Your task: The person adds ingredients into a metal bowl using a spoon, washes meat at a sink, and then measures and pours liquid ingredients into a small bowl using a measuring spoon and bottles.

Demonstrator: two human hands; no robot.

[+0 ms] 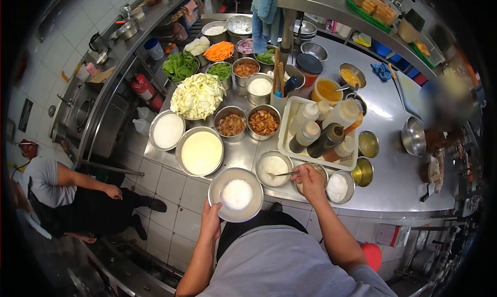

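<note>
My left hand [209, 222] grips the rim of a metal bowl [249, 176], which sits low in front of my body with a heap of white powder [237, 194] in its middle. With closed fingers, my right hand [310, 182] holds a metal spoon [286, 173] by its handle. The spoon's head rests in a round container of white powder [273, 165] at the table's near edge. Another metal container of white powder [339, 187] stands just right of that hand, and one more container lies partly hidden under it.
A bowl of pale yellow liquid [201, 152] and a bowl of white contents [167, 131] stand at the left edge. Shredded cabbage [198, 96] is piled behind them. A tray [283, 146] holds several squeeze bottles. One person [72, 188] sits at left; another [445, 105] is at right.
</note>
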